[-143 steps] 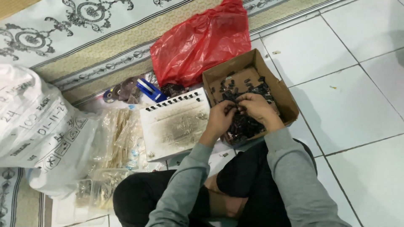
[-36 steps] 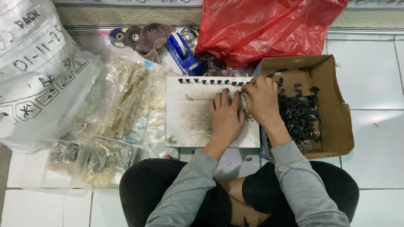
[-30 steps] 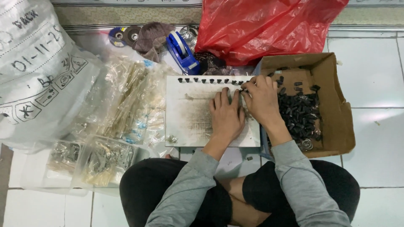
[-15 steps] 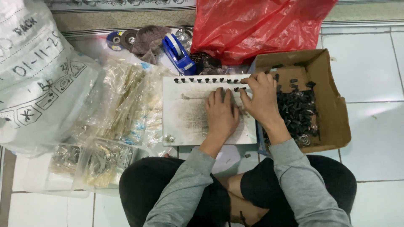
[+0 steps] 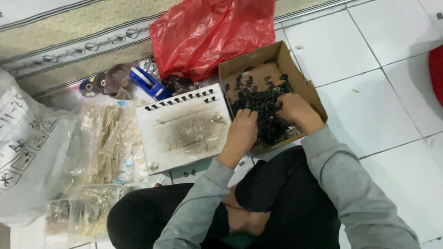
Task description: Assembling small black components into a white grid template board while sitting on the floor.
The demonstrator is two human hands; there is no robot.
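Small black parts (image 5: 263,103) filled a brown cardboard box (image 5: 302,83) on the tiled floor (image 5: 369,55), too tiny to identify singly. Both hands were sunk in the heap: the left hand (image 5: 242,131) with fingers curled, the right hand (image 5: 297,110) likewise (whether either pinched a piece I could not tell). A white board (image 5: 184,129) with a row of such parts along its far edge lay just beside the box.

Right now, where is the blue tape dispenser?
In the head view, the blue tape dispenser lies on the floor just beyond the white board's far left corner, beside the red plastic bag.
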